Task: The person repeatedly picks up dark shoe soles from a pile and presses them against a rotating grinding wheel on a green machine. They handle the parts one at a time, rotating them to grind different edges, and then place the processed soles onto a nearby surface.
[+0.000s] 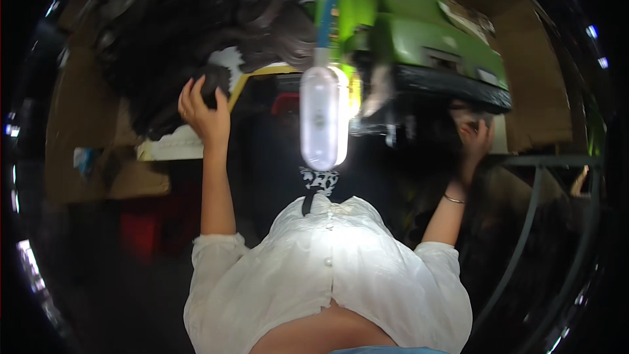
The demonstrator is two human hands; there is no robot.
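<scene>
A large heap of dark, glossy, wavy strands [262,19], looking like hair, covers the far left of the work surface. My left hand [208,111] is at its near edge, thumb and fingers curved around a dark bundle [213,82] of the same look. At the right stands a green machine [419,33], resembling an industrial sewing machine, with a dark lower edge. Beside and below that edge is my right hand [477,136], fingers bent and partly in shadow. A small pale patch shows at its fingertips, too blurred to name.
A bright oval lamp [321,118] hangs in the middle, blocking part of the view. Cardboard [534,72] stands at the right, and more cardboard [82,111] at the left. A grey metal frame [524,223] rises at the right. Something red [141,226] sits low at the left.
</scene>
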